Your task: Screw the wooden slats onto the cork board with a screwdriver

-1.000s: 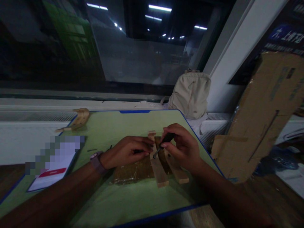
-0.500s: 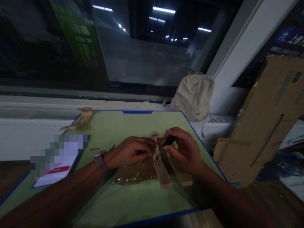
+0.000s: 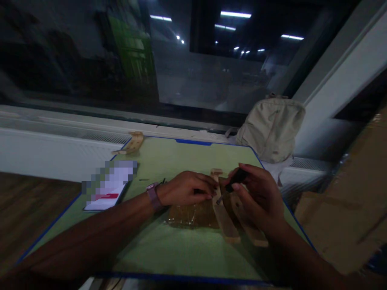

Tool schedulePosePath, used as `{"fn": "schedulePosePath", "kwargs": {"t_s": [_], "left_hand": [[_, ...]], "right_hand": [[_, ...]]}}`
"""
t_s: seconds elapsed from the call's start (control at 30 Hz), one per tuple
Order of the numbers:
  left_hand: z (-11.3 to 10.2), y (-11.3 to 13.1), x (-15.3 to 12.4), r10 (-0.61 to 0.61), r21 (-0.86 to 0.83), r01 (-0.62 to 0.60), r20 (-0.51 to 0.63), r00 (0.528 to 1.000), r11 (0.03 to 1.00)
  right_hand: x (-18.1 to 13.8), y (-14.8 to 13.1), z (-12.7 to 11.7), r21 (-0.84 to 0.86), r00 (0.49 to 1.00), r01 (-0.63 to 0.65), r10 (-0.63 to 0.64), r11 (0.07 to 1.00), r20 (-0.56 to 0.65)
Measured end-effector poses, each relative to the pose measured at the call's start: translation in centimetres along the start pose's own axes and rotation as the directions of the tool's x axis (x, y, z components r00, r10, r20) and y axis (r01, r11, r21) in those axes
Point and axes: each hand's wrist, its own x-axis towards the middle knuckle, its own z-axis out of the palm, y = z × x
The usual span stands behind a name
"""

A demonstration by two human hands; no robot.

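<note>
In the head view my right hand [image 3: 261, 195] grips the black handle of a screwdriver [image 3: 238, 179]. The tool slants down to the left, its metal shaft ending at a wooden strip [image 3: 228, 225]. Whether the tip sits on a screw is too small to tell. My left hand [image 3: 189, 188] has bent fingers pressed together on the left edge of that strip, close to the tip. A second wooden strip [image 3: 252, 229] lies alongside, partly under my right hand. Beneath the strips is a brown, plastic-wrapped packet [image 3: 193, 215].
A pale green table [image 3: 163, 253] with blue edging carries everything. At its far left corner stands a curved wooden piece [image 3: 136, 143]. A phone-like slab [image 3: 110, 197] with a lit screen lies left. Behind are a beige backpack [image 3: 272, 129] and a window; cardboard [image 3: 347, 209] stands right.
The camera has turned left, so everything sits further right in the picture. More of the screwdriver's handle shows within my right hand. My left hand stays at the strip.
</note>
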Motion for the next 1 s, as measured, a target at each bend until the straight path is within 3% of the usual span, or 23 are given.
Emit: {"fn": "schedulePosePath", "kwargs": {"t_s": [0.07,0.13,0.27,0.43,0.57,0.7,0.77,1.0], "left_hand": [[0.1,-0.2,0.0,-0.014,0.010,0.014,-0.005,1.000,1.000],[0.1,-0.3,0.0,-0.027,0.023,0.027,-0.008,1.000,0.999],[0.1,-0.1,0.1,-0.040,0.046,0.040,-0.009,0.999,0.998],[0.0,0.1,0.2,-0.037,0.055,0.037,-0.003,0.999,0.998],[0.1,-0.1,0.2,-0.046,0.064,0.046,-0.002,0.999,0.997],[0.1,-0.2,0.2,-0.050,0.074,0.050,0.001,0.999,0.996],[0.1,-0.3,0.2,-0.052,0.081,0.052,0.000,0.999,0.995],[0.2,-0.5,0.2,-0.060,0.086,0.060,0.001,0.998,0.994]], "right_hand": [[-0.2,0.5,-0.4,-0.164,0.997,0.062,-0.069,0.985,-0.038],[-0.3,0.6,-0.8,-0.193,0.994,0.098,-0.105,0.976,-0.027],[0.0,-0.1,-0.9,-0.115,0.999,0.014,-0.010,0.993,0.032],[0.4,-1.2,-0.7,0.051,0.992,-0.128,0.127,0.991,0.019],[0.7,-1.0,-0.7,0.077,0.999,-0.049,0.049,0.996,-0.002],[0.9,-0.3,-1.1,-0.040,0.996,0.091,-0.091,0.995,-0.010],[0.8,-0.1,-1.3,-0.089,0.995,0.100,-0.098,0.991,0.017],[0.2,-1.2,-1.0,-0.017,0.985,-0.172,0.172,0.985,0.009]]}}
